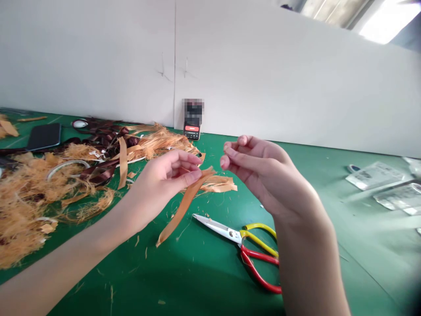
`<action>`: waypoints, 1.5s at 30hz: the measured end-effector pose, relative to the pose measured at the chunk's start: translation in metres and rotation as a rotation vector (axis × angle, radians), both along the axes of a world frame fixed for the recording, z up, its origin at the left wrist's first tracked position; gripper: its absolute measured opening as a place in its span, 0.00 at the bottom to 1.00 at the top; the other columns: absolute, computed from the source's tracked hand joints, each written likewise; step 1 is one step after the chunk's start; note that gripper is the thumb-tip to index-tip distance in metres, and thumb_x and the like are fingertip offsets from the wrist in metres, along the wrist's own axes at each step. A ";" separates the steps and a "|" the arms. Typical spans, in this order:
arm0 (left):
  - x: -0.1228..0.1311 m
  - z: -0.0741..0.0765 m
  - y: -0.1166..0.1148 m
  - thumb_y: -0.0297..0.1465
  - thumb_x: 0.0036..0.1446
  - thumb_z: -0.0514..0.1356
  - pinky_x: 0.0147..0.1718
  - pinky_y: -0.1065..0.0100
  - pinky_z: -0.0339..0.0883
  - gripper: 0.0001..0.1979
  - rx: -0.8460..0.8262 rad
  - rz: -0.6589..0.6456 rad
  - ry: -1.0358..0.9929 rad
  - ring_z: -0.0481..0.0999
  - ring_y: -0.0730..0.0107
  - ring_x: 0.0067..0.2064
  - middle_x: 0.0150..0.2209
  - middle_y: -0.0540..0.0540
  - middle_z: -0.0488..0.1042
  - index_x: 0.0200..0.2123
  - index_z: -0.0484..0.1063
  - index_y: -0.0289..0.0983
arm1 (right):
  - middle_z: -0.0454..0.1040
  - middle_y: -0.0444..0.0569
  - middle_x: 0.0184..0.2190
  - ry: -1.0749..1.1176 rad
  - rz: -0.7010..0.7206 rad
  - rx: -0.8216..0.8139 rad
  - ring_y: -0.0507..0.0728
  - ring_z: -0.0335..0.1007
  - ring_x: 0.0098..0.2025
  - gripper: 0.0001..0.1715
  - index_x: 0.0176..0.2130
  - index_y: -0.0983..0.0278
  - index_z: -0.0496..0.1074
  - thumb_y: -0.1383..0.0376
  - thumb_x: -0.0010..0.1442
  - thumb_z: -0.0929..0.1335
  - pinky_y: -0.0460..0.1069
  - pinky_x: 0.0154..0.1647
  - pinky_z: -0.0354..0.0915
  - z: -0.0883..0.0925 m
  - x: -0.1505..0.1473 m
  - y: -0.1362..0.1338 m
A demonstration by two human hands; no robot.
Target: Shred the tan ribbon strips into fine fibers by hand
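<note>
My left hand pinches a strip of orange-tan ribbon between thumb and fingers. The strip's cut end hangs down towards the mat, and its frayed end fans out to the right of my fingers. My right hand is raised close to the frayed fibres without touching them, its fingertips pressed together with nothing visible in them. Below it lie red-and-yellow-handled kitchen scissors with their blades shut, partly hidden behind my right wrist.
A large heap of frayed orange fibres and dark brown ribbon covers the left of the green mat. A black phone lies behind it. A small device leans on the white wall. Plastic packets lie at right.
</note>
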State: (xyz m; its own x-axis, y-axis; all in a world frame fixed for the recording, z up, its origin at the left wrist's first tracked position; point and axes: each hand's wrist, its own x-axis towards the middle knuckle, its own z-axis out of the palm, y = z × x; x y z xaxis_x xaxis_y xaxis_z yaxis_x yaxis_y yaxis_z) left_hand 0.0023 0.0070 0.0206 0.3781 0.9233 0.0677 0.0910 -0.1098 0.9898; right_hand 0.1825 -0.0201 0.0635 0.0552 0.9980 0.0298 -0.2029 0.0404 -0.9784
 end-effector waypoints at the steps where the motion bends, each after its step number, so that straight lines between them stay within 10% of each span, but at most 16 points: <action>1: 0.000 0.000 0.000 0.37 0.55 0.64 0.42 0.71 0.71 0.10 0.012 0.001 0.009 0.77 0.68 0.44 0.39 0.51 0.77 0.41 0.73 0.42 | 0.67 0.39 0.25 0.006 -0.005 0.000 0.44 0.69 0.25 0.13 0.29 0.64 0.59 0.78 0.57 0.66 0.40 0.31 0.68 0.000 0.001 0.000; 10: 0.001 0.002 -0.005 0.36 0.56 0.63 0.38 0.78 0.71 0.09 0.126 0.023 0.051 0.77 0.73 0.42 0.39 0.51 0.76 0.40 0.73 0.41 | 0.69 0.42 0.31 -0.122 -0.018 -0.057 0.45 0.69 0.31 0.08 0.32 0.65 0.64 0.69 0.58 0.69 0.41 0.35 0.67 0.001 0.001 -0.001; 16: 0.003 0.001 -0.005 0.32 0.56 0.64 0.39 0.82 0.71 0.08 0.116 0.054 -0.096 0.76 0.77 0.41 0.37 0.52 0.75 0.40 0.73 0.40 | 0.72 0.49 0.44 -0.347 0.080 -0.192 0.54 0.73 0.40 0.34 0.48 0.64 0.61 0.63 0.46 0.77 0.48 0.38 0.70 0.004 -0.006 -0.007; 21: 0.003 -0.003 -0.005 0.30 0.56 0.63 0.39 0.81 0.70 0.06 0.084 0.032 -0.134 0.76 0.78 0.40 0.36 0.54 0.75 0.39 0.74 0.41 | 0.70 0.48 0.42 -0.342 0.068 -0.117 0.52 0.75 0.35 0.33 0.47 0.63 0.59 0.68 0.45 0.76 0.48 0.35 0.73 -0.004 -0.013 -0.007; 33: 0.005 0.001 -0.002 0.30 0.51 0.66 0.32 0.82 0.67 0.04 -0.336 -0.092 -0.232 0.76 0.77 0.37 0.32 0.54 0.78 0.32 0.79 0.44 | 0.68 0.48 0.47 -0.528 0.005 -0.045 0.52 0.77 0.32 0.28 0.45 0.60 0.59 0.71 0.47 0.72 0.50 0.32 0.74 -0.006 -0.022 -0.015; 39: 0.004 0.001 -0.004 0.26 0.52 0.65 0.33 0.81 0.69 0.05 -0.251 -0.035 -0.242 0.77 0.77 0.38 0.33 0.54 0.78 0.32 0.77 0.42 | 0.69 0.46 0.44 -0.529 0.008 -0.021 0.53 0.77 0.32 0.25 0.44 0.60 0.60 0.71 0.48 0.71 0.49 0.31 0.73 -0.006 -0.022 -0.015; 45: 0.006 -0.001 -0.009 0.30 0.52 0.65 0.35 0.71 0.72 0.03 0.201 0.115 -0.037 0.76 0.71 0.34 0.32 0.51 0.77 0.32 0.75 0.40 | 0.69 0.46 0.40 -0.522 -0.065 -0.078 0.54 0.76 0.29 0.27 0.43 0.60 0.58 0.71 0.45 0.71 0.50 0.28 0.71 -0.004 -0.026 -0.015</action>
